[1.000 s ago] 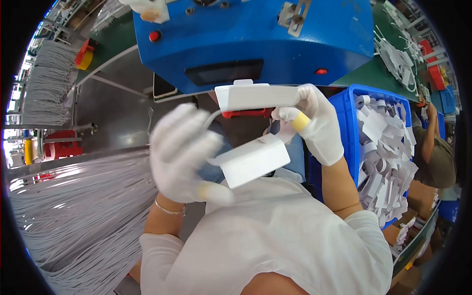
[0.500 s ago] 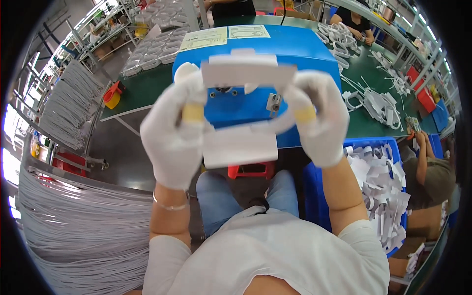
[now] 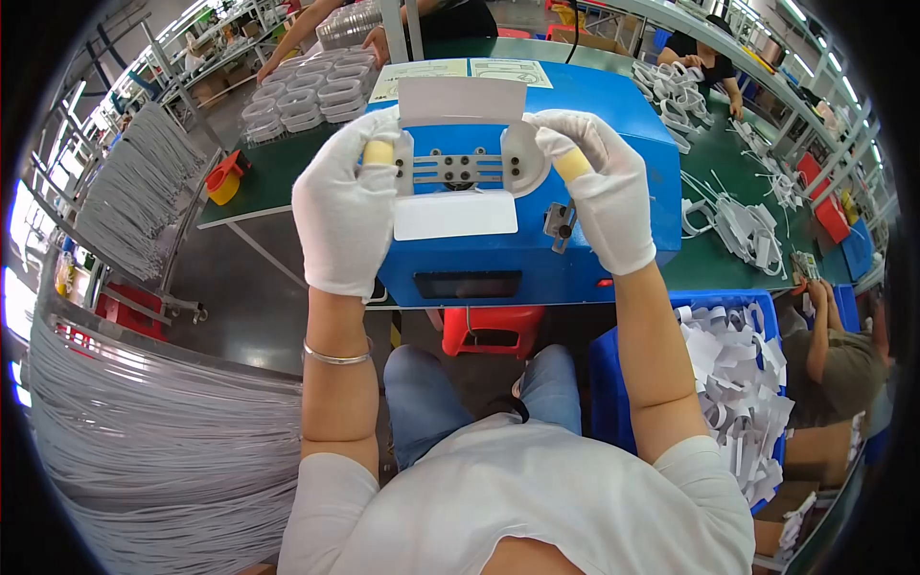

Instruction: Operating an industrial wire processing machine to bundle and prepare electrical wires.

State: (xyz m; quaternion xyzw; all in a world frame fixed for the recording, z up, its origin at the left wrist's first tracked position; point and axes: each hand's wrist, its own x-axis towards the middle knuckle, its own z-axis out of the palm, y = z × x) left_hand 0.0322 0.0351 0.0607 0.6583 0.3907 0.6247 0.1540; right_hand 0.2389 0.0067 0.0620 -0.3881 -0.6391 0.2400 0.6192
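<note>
Flat white card insert (image 3: 458,153) with die-cut openings – held up flat, facing camera, in front of blue machine housing. Upper flap stands straight, lower rectangular flap hangs at bottom centre. Rounded side tabs pinched at both ends – middle window cut out, metal bar with dark screws showing through.

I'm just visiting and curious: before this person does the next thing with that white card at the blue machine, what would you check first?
1. Left hand grips the white card: ok.
2. Right hand grips its other side: ok.
3. Card sits level over the blue machine: ok.
4. Card seated on the metal fixture: cannot tell.
5. Blue bin of white pieces within reach at the right: ok.
</note>
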